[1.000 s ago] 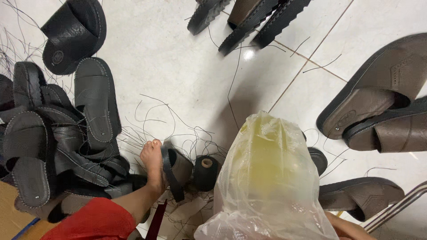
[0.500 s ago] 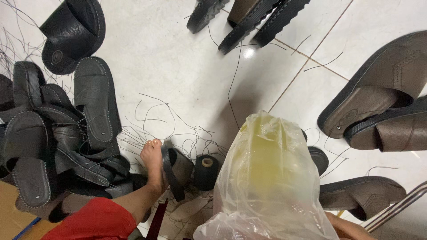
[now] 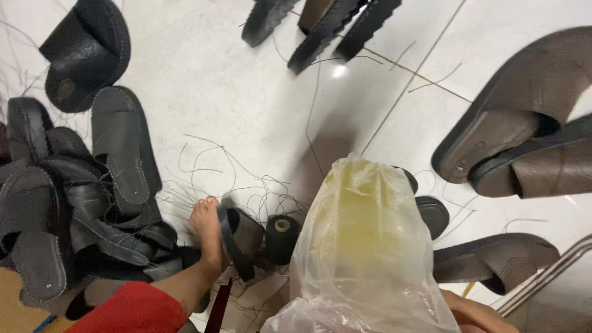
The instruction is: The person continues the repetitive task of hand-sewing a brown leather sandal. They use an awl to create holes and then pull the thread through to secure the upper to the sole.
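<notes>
A clear plastic bag [image 3: 364, 246] with a yellowish mass inside fills the lower middle of the view, close to the camera. Part of my right hand [image 3: 476, 313] shows at the bottom right, against the bag's crumpled lower edge; its fingers are hidden behind the plastic. My left hand is out of view. My bare foot [image 3: 206, 231] rests on the floor left of the bag, below a red trouser leg [image 3: 132, 308]. Beside the foot lie a dark sandal strap [image 3: 237, 237] and a black thread spool [image 3: 282, 237].
A heap of black sandal soles and uppers [image 3: 68, 203] lies at the left. Brown sandals [image 3: 524, 129] sit at the right, another [image 3: 493, 262] lower right. More dark sandals [image 3: 320, 24] are at the top. Loose threads [image 3: 228, 172] litter the white tiled floor.
Only the view has drifted a little. The bag, the foot and the sandals keep their places.
</notes>
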